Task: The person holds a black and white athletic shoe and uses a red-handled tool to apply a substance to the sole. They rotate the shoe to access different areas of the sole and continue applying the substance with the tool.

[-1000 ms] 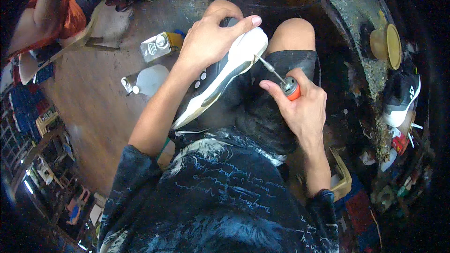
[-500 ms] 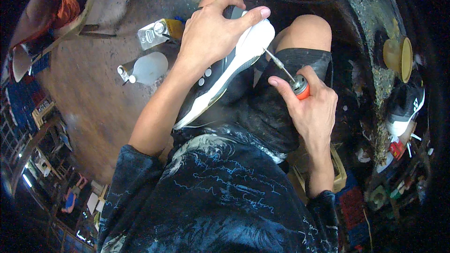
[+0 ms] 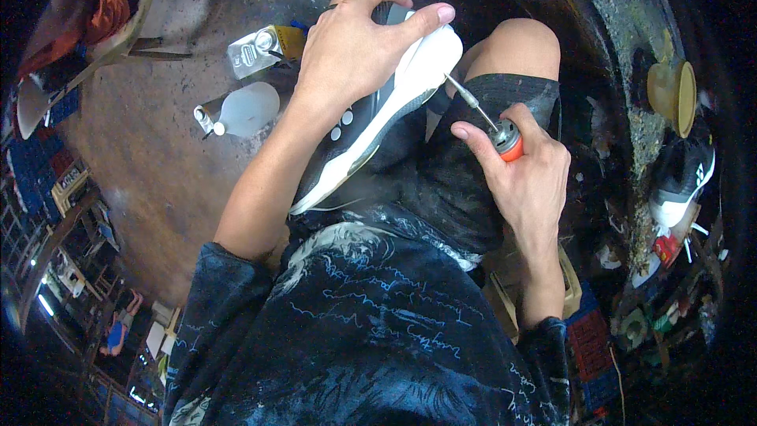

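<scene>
Hands on the shoe now, as I watch from the head view. My left hand [image 3: 355, 43] is clamped over the toe end of a black sneaker with a white sole [image 3: 371, 122], fingers wrapped across the upper and the thumb pressed flat on the pale sole. The shoe lies tilted across the lap, toe up near the left knee, heel down toward the dark printed shirt [image 3: 371, 331].

My right hand [image 3: 524, 173] holds an awl with an orange handle [image 3: 505, 140], fist tight around the handle, index finger laid alongside the metal collar. The thin metal shaft slants up and left, and its tip meets the edge of the white sole just beside the left thumb. I cannot tell whether the tip has gone in.

On the brown floor to the left, well apart from the shoe, lie a clear plastic bottle [image 3: 244, 109] on its side and a silver tin can [image 3: 256, 49] near it. Off to the right, another sneaker, black and white [image 3: 682, 181], sits among clutter, with a yellow funnel-like cup [image 3: 674, 91] above it.
</scene>
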Available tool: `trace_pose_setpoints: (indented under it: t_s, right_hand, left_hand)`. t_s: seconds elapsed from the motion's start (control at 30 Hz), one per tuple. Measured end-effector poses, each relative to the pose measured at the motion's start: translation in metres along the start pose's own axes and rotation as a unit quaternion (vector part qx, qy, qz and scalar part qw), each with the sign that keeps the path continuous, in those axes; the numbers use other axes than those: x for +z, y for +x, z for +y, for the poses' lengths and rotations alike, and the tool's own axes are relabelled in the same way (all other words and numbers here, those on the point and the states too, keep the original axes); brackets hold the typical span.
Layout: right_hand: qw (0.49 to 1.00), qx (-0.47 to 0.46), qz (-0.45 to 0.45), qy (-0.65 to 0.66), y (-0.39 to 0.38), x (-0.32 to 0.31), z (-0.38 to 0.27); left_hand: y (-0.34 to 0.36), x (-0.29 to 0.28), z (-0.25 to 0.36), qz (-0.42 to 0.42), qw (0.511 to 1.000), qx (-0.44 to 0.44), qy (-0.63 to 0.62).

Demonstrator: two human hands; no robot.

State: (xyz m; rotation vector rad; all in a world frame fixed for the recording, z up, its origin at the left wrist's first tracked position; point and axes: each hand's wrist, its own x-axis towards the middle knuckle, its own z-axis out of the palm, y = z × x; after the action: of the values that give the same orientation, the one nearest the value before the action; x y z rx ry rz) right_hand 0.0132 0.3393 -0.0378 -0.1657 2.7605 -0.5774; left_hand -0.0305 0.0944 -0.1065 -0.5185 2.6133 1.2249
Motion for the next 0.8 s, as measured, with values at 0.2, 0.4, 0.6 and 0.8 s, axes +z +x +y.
trace_pose_setpoints:
  t_s: [0.2, 0.4, 0.6, 0.8]
  right_hand:
    - [1.0, -0.018, -0.012, 0.017, -0.002, 0.001, 0.001]
    - [0.998, -0.062, 0.006, 0.006, -0.003, 0.003, 0.003]
    - [0.998, -0.029, -0.005, 0.054, -0.002, 0.002, 0.006]
    - [0.995, -0.054, 0.034, 0.079, 0.002, 0.007, 0.005]
  left_hand:
    - [0.001, -0.001, -0.002, -0.007, 1.0, -0.001, -0.025]
    - [-0.001, -0.003, 0.003, 0.003, 0.999, 0.014, -0.035]
    - [-0.007, -0.014, 0.015, -0.03, 0.99, 0.048, -0.129]
    - [-0.004, -0.014, 0.017, -0.059, 0.985, 0.068, -0.15]
